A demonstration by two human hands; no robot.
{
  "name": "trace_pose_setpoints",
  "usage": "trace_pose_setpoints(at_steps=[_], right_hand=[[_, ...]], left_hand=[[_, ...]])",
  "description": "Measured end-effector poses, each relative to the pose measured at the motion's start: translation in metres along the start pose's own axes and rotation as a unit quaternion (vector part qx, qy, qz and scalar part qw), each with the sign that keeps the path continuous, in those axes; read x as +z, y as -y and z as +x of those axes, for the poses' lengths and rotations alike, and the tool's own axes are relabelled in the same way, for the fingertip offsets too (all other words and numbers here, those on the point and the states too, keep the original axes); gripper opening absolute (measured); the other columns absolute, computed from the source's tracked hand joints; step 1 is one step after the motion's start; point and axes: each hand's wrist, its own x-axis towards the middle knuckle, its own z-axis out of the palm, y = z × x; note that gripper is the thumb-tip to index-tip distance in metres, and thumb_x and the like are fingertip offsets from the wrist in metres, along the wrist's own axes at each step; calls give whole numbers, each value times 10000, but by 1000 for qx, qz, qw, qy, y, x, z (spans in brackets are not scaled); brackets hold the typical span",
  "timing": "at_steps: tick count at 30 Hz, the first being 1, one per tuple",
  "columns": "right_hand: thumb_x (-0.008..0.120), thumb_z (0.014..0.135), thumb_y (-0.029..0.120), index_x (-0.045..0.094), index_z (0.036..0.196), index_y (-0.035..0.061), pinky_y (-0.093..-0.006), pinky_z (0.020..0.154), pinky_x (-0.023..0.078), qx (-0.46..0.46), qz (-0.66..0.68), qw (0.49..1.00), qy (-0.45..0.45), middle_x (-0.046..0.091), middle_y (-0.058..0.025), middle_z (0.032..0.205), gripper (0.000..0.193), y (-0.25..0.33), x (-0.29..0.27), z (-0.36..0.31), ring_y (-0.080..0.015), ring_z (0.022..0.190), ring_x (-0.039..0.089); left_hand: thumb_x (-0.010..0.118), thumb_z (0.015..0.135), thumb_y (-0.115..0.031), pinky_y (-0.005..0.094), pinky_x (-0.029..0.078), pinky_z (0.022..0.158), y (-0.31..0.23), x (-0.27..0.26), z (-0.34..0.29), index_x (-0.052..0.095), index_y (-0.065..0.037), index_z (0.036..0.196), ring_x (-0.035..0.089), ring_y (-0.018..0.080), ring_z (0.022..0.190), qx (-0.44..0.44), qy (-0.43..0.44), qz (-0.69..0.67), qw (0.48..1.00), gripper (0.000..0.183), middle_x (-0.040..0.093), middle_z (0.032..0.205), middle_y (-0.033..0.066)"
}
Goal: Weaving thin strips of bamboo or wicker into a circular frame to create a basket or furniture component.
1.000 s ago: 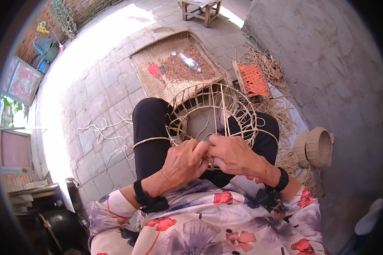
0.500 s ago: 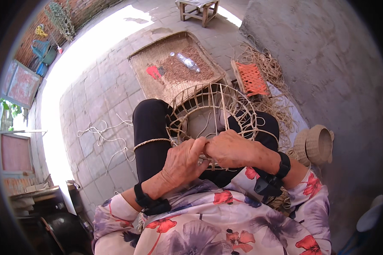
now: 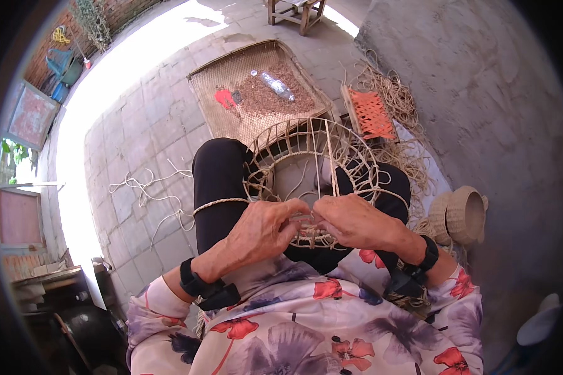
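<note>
An openwork basket of pale twisted cord rests between my black-trousered knees, its ribs standing apart around a hollow middle. At its near edge, my left hand curls its thumb and fingers around the cord. Close beside it, my right hand pinches cord, its fingertips partly hidden under the knuckles. A taut pale cord runs from the far rim down to the right hand. Another length of twisted cord crosses my left thigh to the basket.
Beyond my knees lies a large woven tray with brown bits, a clear bottle and a red item. An orange-strapped wooden stool and heaped cord sit to the right, near a small woven basket. Loose cord trails on the left paving.
My hands have drawn slightly apart at the near edge, from touching to a small gap. The basket stays between my knees; the view has shifted a little.
</note>
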Motion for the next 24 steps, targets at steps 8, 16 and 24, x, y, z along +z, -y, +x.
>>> trace_pose_setpoints(at_steps=[8, 16, 24], right_hand=[[588, 883, 110, 562, 937, 1, -491, 713, 496, 19, -11, 999, -39, 610, -192, 860, 124, 5, 6, -8, -408, 803, 630], [585, 853, 106, 600, 890, 15, -507, 729, 497, 79, 31, 995, -53, 650, -190, 858, 98, 8, 7, -13, -406, 819, 649], [580, 827, 38, 620, 894, 8, -433, 670, 496, 135, 115, 965, -195, 636, -160, 787, 84, 1, 1, -24, -367, 724, 634]], left_hand=[[654, 848, -36, 355, 549, 642, 0, 3, -2, 730, -19, 1011, 698, 307, 695, 18, 18, 8, 1000, 180, 710, 802, 168], [651, 843, -69, 417, 549, 650, 3, 1, 6, 756, -38, 978, 677, 364, 656, 25, 45, 1, 999, 173, 684, 736, 204], [678, 874, -39, 323, 539, 634, 3, 0, 4, 744, -13, 1028, 705, 243, 661, -35, 76, -28, 996, 170, 722, 812, 168]])
